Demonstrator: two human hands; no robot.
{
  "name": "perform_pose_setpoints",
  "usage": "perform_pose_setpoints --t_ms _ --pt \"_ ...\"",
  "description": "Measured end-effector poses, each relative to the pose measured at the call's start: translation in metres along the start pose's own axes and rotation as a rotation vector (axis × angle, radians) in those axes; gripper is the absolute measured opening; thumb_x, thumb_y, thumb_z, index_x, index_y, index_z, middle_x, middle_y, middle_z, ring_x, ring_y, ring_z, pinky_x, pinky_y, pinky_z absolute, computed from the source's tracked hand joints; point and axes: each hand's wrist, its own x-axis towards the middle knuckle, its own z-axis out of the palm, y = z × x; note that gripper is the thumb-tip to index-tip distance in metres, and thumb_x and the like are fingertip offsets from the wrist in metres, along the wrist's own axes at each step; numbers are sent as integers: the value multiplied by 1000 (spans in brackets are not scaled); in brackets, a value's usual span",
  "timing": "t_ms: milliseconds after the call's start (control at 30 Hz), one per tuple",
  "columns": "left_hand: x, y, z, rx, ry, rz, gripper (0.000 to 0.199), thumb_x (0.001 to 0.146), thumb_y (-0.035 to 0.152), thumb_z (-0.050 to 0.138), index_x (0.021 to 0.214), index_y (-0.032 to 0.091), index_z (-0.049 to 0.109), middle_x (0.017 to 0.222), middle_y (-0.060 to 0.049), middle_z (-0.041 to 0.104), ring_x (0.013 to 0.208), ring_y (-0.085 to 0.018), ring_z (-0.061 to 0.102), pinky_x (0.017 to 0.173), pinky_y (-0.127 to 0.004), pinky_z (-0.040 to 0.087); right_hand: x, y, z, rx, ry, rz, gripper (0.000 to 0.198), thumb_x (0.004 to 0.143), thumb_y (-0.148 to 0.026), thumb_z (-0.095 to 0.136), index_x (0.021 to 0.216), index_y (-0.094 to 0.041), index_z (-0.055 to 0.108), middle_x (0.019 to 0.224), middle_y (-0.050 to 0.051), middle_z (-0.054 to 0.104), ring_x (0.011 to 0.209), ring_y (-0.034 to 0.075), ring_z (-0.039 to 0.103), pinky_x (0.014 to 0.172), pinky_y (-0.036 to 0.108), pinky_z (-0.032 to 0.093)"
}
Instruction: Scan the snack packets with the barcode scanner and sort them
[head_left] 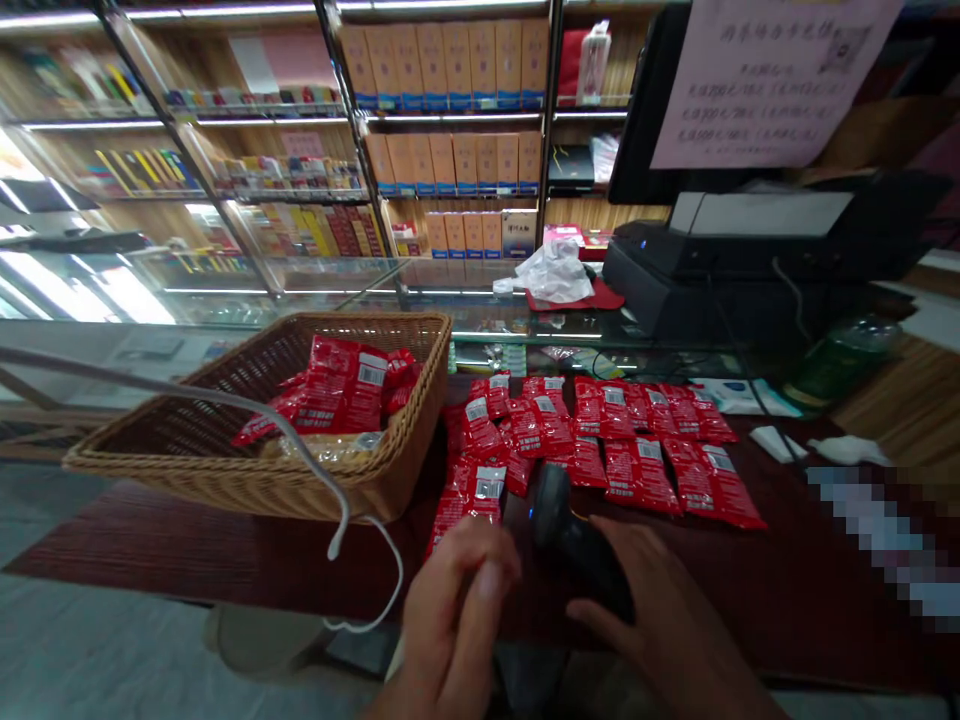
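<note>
My left hand is closed, thumb against the curled fingers, at the front of the dark counter. A red packet with a white barcode label lies just beyond it; what the fingers hold, if anything, is hidden. Loosely around a black handheld barcode scanner is my right hand, with the thumb on the near side and fingers on the far side. The scanner head points toward the packets and is slightly blurred. Several more red packets lie in rough rows past both hands, most with barcode labels up.
A wicker basket on the left holds red packets and a tan packet. A white cable crosses before it. Behind are a glass display counter, crumpled white plastic, a monitor and a green bottle.
</note>
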Motion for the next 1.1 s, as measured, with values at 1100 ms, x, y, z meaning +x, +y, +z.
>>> perform_pose_setpoints --t_ms 1100 --pt "16 10 2 -842 -504 -629 48 80 38 76 125 25 66 119 -6 73 105 -25 68 91 -36 52 23 -36 -31 952 366 464 39 73 -52 77 96 -22 64 83 -2 66 71 18 55 69 31 43"
